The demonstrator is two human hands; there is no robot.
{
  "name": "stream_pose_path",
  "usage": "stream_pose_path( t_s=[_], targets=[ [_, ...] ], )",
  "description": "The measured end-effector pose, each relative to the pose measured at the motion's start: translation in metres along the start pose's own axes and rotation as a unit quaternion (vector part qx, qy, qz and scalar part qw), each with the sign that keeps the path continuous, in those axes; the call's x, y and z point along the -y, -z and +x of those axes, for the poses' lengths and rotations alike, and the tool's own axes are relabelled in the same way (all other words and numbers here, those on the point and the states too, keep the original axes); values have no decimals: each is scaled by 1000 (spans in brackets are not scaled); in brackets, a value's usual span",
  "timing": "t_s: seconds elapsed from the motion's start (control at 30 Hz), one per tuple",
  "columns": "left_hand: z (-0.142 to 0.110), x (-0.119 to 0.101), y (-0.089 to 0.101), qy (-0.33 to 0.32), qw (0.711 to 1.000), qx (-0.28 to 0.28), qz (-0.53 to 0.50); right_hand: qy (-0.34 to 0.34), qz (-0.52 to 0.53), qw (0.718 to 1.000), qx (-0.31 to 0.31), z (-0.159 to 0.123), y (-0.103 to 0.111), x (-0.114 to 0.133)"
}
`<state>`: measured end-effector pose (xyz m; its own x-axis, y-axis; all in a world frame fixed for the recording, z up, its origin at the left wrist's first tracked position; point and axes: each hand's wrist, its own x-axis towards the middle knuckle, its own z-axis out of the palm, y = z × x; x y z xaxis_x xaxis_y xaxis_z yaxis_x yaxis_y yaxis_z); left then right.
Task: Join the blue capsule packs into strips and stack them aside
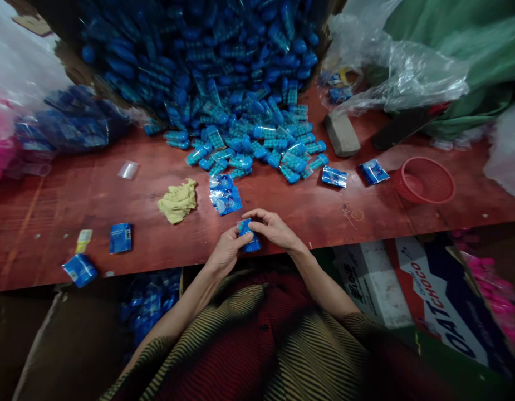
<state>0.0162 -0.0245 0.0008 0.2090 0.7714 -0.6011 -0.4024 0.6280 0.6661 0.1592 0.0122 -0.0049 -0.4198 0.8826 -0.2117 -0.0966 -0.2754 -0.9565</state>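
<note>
at the near edge of the red-brown wooden table [73, 195], a small blue plastic packet [249, 236] is gripped between both hands: the left hand [227, 253] is closed on its left side from below, and the right hand [270, 227] is curled over its top and right side, fingertips pressed on it. the packet is held just above the table edge, close to the striped clothing of the person. just beyond the hands, a short stack of flat blue printed sachets [224, 195] is laid on the wood, with a crumpled yellow cloth [178, 201] beside it to the left. further left, three loose blue packets are scattered near the table edge. to the right, two more blue sachets [334, 177] are seen, then a round red mesh basket [424, 181]. farther back, a large heap of blue plastic pieces in clear wrappers [240, 111] is spilled across the table from a dark opening. a grey stone-like block [342, 133] is placed beside the heap, and crumpled clear plastic bags [407, 72] are piled at the far right.
</note>
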Motion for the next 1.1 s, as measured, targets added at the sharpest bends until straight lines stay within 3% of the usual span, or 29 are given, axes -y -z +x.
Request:
stream_pose_path(
  t_s=[0.23, 0.4, 0.6, 0.73, 0.97, 1.1],
  targets=[
    [0, -5, 0, 31, 998, 13, -56, -21, 30, 998, -54, 1, 0, -7],
    [5, -4, 0, 1, 987, -65, -146, -26, -63, 996, -65, -6, -6, -15],
    [4, -2, -6, -36, 977, -86, -192, -4, -108, 988, -107, -14, -26, -24],
    [2, -3, -7, -57, 979, -78, -179, 19, -78, 992, -92, -14, -32, -24],
    [-5, -12, 5, -55, 994, -44, -81, 26, -41, 996, -81, -12, -24, -19],
    [-5, -14, 11, -95, 993, -59, -25, 35, -51, 996, -67, -13, -24, -18]
  ],
)
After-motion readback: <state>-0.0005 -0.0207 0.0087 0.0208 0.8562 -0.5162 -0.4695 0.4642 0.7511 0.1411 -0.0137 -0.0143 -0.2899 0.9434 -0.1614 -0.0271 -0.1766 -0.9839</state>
